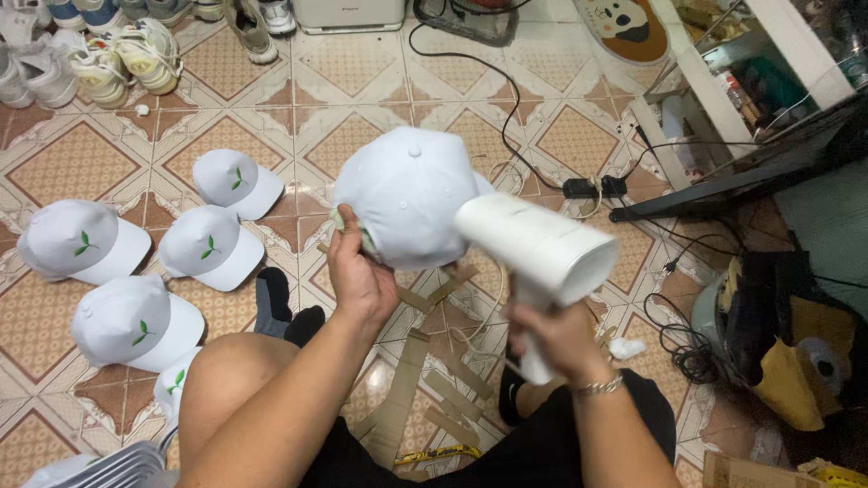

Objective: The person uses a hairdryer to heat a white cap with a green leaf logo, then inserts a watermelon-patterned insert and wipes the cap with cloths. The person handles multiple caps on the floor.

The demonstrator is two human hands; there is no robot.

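My left hand holds a white cap up in front of me, gripping it at the lower edge with the crown facing me. In my right hand is a white hair dryer, held by the handle, its barrel pointing left at the cap and almost touching it. A metal bracelet sits on my right wrist. My bare knee and black shorts fill the bottom of the view.
Several white caps with green leaf marks lie on the tiled floor at left. Cardboard strips lie between my legs. Shoes line the top left. Black cables and a power adapter run right, by a white shelf.
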